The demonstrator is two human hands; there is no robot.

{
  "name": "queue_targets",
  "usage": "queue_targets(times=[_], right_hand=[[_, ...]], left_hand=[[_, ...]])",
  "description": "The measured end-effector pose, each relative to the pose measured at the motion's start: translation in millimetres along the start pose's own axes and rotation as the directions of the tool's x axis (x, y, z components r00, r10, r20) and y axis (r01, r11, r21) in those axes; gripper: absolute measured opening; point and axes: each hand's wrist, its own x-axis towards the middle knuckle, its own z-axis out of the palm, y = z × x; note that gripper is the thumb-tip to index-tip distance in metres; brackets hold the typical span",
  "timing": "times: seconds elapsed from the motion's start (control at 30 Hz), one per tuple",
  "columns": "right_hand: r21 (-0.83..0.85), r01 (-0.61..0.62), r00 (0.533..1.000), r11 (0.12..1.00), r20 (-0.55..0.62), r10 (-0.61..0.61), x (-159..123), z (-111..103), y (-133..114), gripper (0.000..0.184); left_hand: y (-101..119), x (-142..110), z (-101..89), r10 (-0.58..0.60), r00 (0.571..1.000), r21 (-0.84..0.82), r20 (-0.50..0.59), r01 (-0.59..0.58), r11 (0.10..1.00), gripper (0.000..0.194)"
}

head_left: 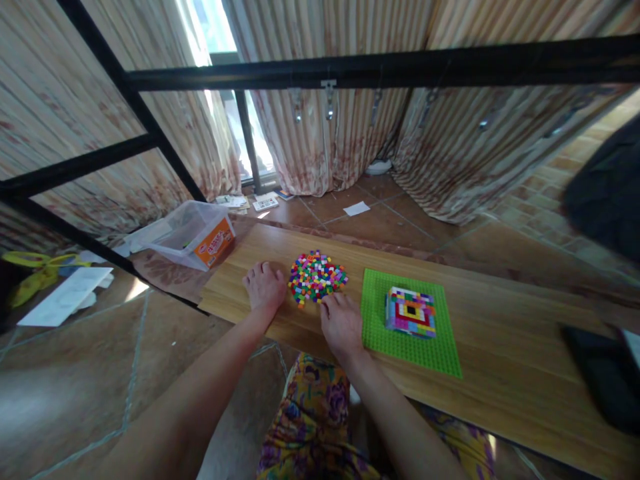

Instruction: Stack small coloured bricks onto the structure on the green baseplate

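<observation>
A pile of small coloured bricks [317, 276] lies on a wooden board [500, 333]. My left hand [264, 288] rests palm down on the board just left of the pile, fingers loosely curled, holding nothing that I can see. My right hand [341, 322] sits at the pile's near right edge, its fingertips bent down onto the bricks. Whether they pinch a brick is hidden. To the right, a green baseplate [430, 347] carries a square multicoloured block of stacked bricks [411, 311] with a dark centre.
A clear plastic box with an orange label [197, 235] stands off the board's far left corner. A black metal frame [380, 67] crosses overhead. A dark flat object [600, 373] lies at the board's right end. Papers [65, 297] litter the tiled floor.
</observation>
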Motion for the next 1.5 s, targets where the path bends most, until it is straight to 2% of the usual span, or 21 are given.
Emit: queue_targets(times=[0.17, 0.37, 0.5, 0.6, 0.67, 0.77, 0.9, 1.0, 1.1, 1.2, 1.3, 1.4, 1.5], right_hand=[[0.33, 0.008, 0.994, 0.944, -0.104, 0.028, -13, -18, 6, 0.024], [0.441, -0.074, 0.966, 0.894, -0.189, 0.173, -49, -55, 36, 0.023], [0.432, -0.127, 0.915, 0.893, -0.296, 0.273, -60, -84, 76, 0.022], [0.382, -0.177, 0.879, 0.907, -0.353, 0.32, -54, -100, 109, 0.025], [0.335, -0.193, 0.871, 0.922, -0.374, 0.318, -47, -106, 125, 0.027], [0.268, -0.161, 0.882, 0.95, -0.392, 0.26, -38, -107, 139, 0.029], [0.203, -0.137, 0.903, 0.969, -0.378, 0.207, -32, -104, 142, 0.027], [0.192, -0.157, 0.901, 0.969, -0.374, 0.22, -31, -103, 142, 0.028], [0.247, -0.202, 0.885, 0.948, -0.368, 0.284, -29, -103, 144, 0.028], [0.338, -0.286, 0.853, 0.896, -0.336, 0.399, -26, -101, 148, 0.027], [0.459, -0.367, 0.824, 0.809, -0.244, 0.512, -25, -97, 153, 0.038], [0.611, -0.374, 0.816, 0.698, -0.141, 0.561, -24, -94, 155, 0.047], [0.66, -0.363, 0.803, 0.657, -0.137, 0.58, -22, -93, 154, 0.049]], left_hand=[[0, 2, -2.3, 0.001, 1.0, -0.005, 0.015, -0.001, 1.0, 0.044], [0, 4, -2.3, 0.004, 1.0, 0.003, 0.005, -0.004, 1.0, 0.046], [0, 4, -1.9, 0.009, 1.0, 0.009, -0.002, -0.009, 1.0, 0.047], [-1, 5, -1.2, 0.013, 1.0, 0.013, 0.006, -0.013, 1.0, 0.048], [-1, 5, -0.3, 0.013, 1.0, 0.013, 0.008, -0.013, 1.0, 0.048], [-2, 6, 0.6, 0.006, 1.0, 0.011, 0.002, -0.006, 1.0, 0.048], [0, 6, -0.9, 0.004, 1.0, 0.013, 0.009, -0.004, 1.0, 0.049], [1, 6, -2.9, 0.006, 1.0, 0.011, 0.016, -0.006, 1.0, 0.049], [1, 5, -3.7, 0.0, 1.0, 0.011, 0.022, 0.0, 1.0, 0.049], [1, 5, -2.9, -0.001, 1.0, 0.01, 0.021, 0.001, 1.0, 0.049], [0, 5, -2.3, 0.0, 1.0, 0.002, 0.022, 0.0, 1.0, 0.048], [1, 4, -3.1, -0.004, 1.0, -0.005, 0.031, 0.005, 1.0, 0.048], [2, 4, -4.6, -0.01, 0.999, 0.0, 0.033, 0.01, 1.0, 0.047]])
